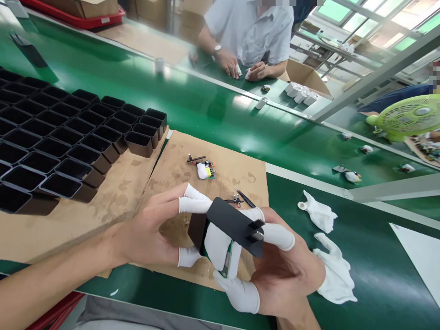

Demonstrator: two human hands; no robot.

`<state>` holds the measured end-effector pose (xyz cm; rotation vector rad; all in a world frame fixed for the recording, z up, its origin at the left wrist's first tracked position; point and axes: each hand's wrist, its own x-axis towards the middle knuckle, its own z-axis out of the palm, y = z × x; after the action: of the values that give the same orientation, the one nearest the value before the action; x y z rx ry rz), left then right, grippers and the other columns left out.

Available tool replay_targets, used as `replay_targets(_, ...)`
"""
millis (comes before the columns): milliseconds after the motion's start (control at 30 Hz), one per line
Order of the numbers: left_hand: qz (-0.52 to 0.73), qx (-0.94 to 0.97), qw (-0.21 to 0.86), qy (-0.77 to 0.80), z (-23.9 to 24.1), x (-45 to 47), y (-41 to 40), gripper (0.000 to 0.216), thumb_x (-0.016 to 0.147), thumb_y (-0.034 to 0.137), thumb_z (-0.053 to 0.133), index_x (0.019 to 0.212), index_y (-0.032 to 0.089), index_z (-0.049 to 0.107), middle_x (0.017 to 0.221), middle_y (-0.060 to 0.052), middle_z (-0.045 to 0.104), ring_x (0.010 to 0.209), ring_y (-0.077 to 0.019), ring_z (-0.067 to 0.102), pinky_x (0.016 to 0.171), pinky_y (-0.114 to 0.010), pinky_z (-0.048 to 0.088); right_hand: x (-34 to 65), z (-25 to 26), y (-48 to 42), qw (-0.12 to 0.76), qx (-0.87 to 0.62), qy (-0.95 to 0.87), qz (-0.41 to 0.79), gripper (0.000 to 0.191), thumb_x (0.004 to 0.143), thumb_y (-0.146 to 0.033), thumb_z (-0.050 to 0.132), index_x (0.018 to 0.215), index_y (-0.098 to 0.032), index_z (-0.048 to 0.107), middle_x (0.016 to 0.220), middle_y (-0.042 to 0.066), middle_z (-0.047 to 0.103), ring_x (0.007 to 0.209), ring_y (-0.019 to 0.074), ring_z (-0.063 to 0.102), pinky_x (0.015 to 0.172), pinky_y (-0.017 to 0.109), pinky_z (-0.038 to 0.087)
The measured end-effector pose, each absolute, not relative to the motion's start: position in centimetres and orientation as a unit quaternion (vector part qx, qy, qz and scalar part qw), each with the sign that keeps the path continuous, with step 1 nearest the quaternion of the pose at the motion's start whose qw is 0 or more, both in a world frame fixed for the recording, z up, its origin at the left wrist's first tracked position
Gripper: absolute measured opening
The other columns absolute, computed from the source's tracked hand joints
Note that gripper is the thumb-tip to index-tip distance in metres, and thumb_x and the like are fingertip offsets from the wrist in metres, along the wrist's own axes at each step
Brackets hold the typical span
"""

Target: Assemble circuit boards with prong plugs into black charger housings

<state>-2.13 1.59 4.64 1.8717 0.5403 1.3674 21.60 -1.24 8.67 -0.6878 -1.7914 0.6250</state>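
Both hands work just above the near edge of the cardboard sheet [223, 178], close to the front edge of the counter [371, 275]. The left hand [151, 231] is closed in a pinch on the black housing [196, 229], forefinger over and thumb under. The right hand [292, 270] is closed around the plug plate [233, 224], a flat black plate with two prongs pointing right, held against the housing's open end. The green edge of a circuit board [227, 266] shows between the right fingers, below the plate. White finger cots cover the fingertips of both hands. Bare cardboard lies open ahead and to the left as far as the block of empty housings [68, 142], whose nearest row stands well apart from the left hand. Tweezers [244, 198] lie near the right hand, just ahead of it. A loose board [205, 170] with a black prong part lies farther ahead. To the right, one white glove [335, 275] lies just beside the right hand and a second glove [319, 213] lies beyond it. A white sheet [419, 256] sits at the right edge. The cardboard is brown and stained, and the counter is glossy green. Beyond it a green conveyor belt [206, 110] runs diagonally, carrying a few small parts. Across the belt a co-worker in a light shirt [254, 32] rests both hands on the far counter, near a cluster of white adapter bodies [300, 94]. A green fan [405, 119] stands at far right.
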Motion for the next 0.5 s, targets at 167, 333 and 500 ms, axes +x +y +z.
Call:
replay_targets(167, 0.527, 0.732, 0.375, 0.216, 5.06, -2.23, 1.57, 0.051, 0.084, 0.014, 0.095, 0.131, 0.024, 0.076, 0.115, -0.009, 0.080, 0.095, -0.0233, 0.078, 0.084, -0.039, 0.071, 21.68, 8.20, -1.30, 0.529, -0.289, -0.748, 0.279, 0.081, 0.074, -0.004, 0.098, 0.148, -0.027, 0.073, 0.119, 0.011, 0.082, 0.090, 0.0314, 0.082, 0.074, 0.046, 0.071)
replay_targets(333, 0.519, 0.732, 0.384, 0.216, 5.04, -2.27, 1.55, 0.047, 0.085, 0.014, 0.096, 0.126, 0.022, 0.076, 0.114, -0.008, 0.079, 0.095, -0.0222, 0.078, 0.085, -0.037, 0.070, 21.68, 8.07, -1.17, 0.530, -0.279, -0.751, 0.278, 0.081, 0.071, -0.004, 0.097, 0.146, -0.024, 0.074, 0.121, 0.011, 0.084, 0.093, 0.0308, 0.082, 0.077, 0.045, 0.070)
replay_targets(500, 0.517, 0.735, 0.380, 0.218, 4.89, -2.44, 1.66, 0.054, 0.082, 0.016, 0.099, 0.130, 0.024, 0.075, 0.114, -0.008, 0.079, 0.094, -0.0236, 0.078, 0.083, -0.039, 0.071, 21.65, 8.47, -1.07, 0.524, -0.291, -0.749, 0.282, 0.082, 0.068, -0.003, 0.101, 0.143, -0.026, 0.075, 0.119, 0.012, 0.084, 0.088, 0.0316, 0.084, 0.074, 0.047, 0.071)
